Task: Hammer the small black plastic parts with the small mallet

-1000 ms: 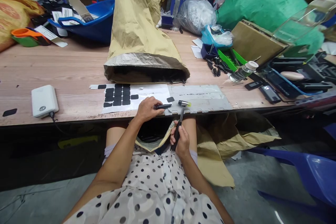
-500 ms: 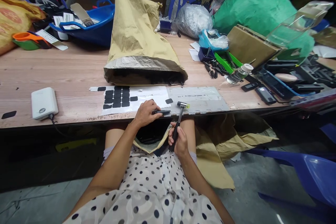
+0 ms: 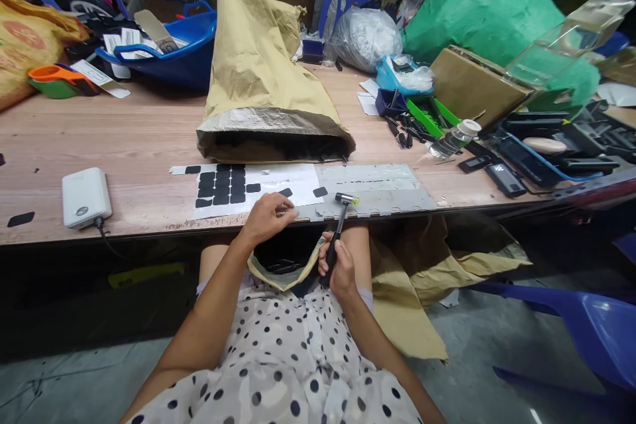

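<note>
- Left hand (image 3: 268, 217): palm down over the near edge of the white sheet (image 3: 304, 179), fingers bent loosely toward the thumb. At this size it cannot be told whether anything thin is pinched between the fingertips.
- Right hand (image 3: 340, 265): at four o'clock of the left hand, above the right thigh, wrapped around the black grip of the small hammer (image 3: 342, 218).
- Small hammer: shaft slanting toward twelve to one o'clock, metal head crosswise, yellow-green face at its three o'clock end.
- White sheet: rows of black rounded patches (image 3: 222, 183) at ten o'clock of the left hand. One separate patch lies just beyond the fingers at one o'clock; another at two o'clock, where the sheet meets the grey plate (image 3: 382, 189).
- Grey plate: flat on the tabletop (image 3: 134, 132), at one o'clock of the right hand, surface scuffed, near edge notched.
- Open bag (image 3: 285, 283): on the lap, at five o'clock of the left hand, dark slender pieces inside.
- Tan paper sack (image 3: 263, 66): at twelve o'clock of the left hand, mouth toward the wearer, interior dark.
- White power bank (image 3: 85, 197): at nine o'clock, cable attached.
- Blue basin (image 3: 171, 69): at eleven o'clock, holding white printed cartons.
- Capped clear bottle (image 3: 451, 142): at two o'clock, near the green tray (image 3: 422, 120).
</note>
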The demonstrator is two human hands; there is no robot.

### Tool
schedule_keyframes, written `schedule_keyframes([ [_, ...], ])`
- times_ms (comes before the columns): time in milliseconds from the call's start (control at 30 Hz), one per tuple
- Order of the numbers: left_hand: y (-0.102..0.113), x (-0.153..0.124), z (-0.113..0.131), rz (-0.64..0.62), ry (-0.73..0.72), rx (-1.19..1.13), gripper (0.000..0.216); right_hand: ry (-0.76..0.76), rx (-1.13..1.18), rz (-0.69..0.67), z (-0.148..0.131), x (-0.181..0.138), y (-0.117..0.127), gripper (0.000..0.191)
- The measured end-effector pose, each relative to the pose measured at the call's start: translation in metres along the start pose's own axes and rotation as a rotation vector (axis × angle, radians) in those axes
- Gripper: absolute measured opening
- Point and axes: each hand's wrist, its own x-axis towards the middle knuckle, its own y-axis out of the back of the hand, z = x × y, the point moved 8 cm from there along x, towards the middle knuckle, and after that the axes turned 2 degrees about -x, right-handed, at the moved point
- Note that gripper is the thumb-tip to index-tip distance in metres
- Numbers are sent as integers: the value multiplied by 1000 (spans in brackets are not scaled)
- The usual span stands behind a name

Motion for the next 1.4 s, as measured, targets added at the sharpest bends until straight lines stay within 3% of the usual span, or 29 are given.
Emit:
schedule_keyframes([
  [133, 19, 51, -15, 301, 212, -7, 22, 2, -3, -2, 0, -1, 0, 37],
  [267, 25, 99, -32, 447, 419, 59, 17, -6, -2, -18, -1, -2, -1, 37],
  [367, 21, 119, -52, 434, 585, 89, 15, -4, -5, -26, 0, -3, -2, 36],
  [467, 19, 127, -63, 386, 648, 101, 20, 3, -2, -23, 2, -3, -2, 35],
  [633, 24, 115, -62, 332, 702, 139, 19, -8, 19, -21, 3, -3, -2, 37],
  [800, 29, 76, -45, 317, 525, 124, 16, 1, 11, -26, 2, -3, -2, 36],
  [967, 1, 38, -10, 69, 106, 45, 20, 27, -13, -11, 1, -1, 0, 35],
  [1033, -11, 29, 1, 1, 1, 71, 17, 21, -15, -7, 1, -1, 1, 35],
  [1400, -26, 27, -4, -56, -26, 146, 21, 86, -118, 87, -5, -6, 0, 40],
])
